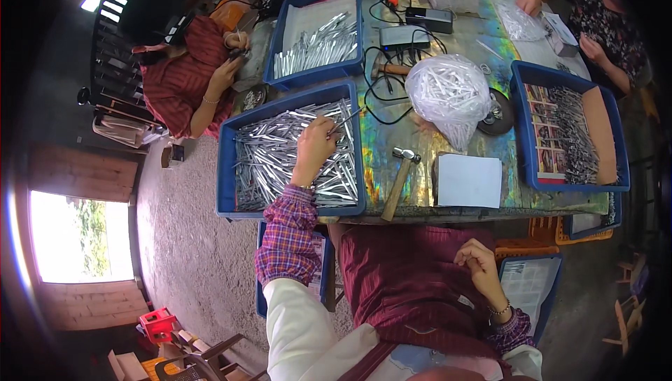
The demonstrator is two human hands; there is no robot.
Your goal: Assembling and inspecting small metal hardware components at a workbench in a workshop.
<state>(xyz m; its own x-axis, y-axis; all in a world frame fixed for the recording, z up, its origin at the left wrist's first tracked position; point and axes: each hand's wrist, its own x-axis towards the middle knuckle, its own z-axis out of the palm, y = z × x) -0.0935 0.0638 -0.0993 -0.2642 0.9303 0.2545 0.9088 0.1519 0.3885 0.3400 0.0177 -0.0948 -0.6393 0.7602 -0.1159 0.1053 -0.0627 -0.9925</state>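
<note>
My left hand [317,146] reaches into a blue tray [360,171] heaped with slim silver metal strips [269,153]. Its fingers are closed in a pinch on one thin metal strip [350,121], which points up and right past the tray's inner wall. Over my lap, in front of the maroon apron [399,269], my right hand [480,263] hangs with its fingers loosely curled in, and nothing shows in them. A hammer [400,181] with a wooden handle lies on the table right of the tray, beside a white pad [469,180].
A clear bag of silver pieces [449,94] stands mid-table near black cables [381,104]. Further blue trays stand behind [360,45] and at right [623,171]. One co-worker in red [178,87] sits at left, another in a dark flowered top [595,10] at far right.
</note>
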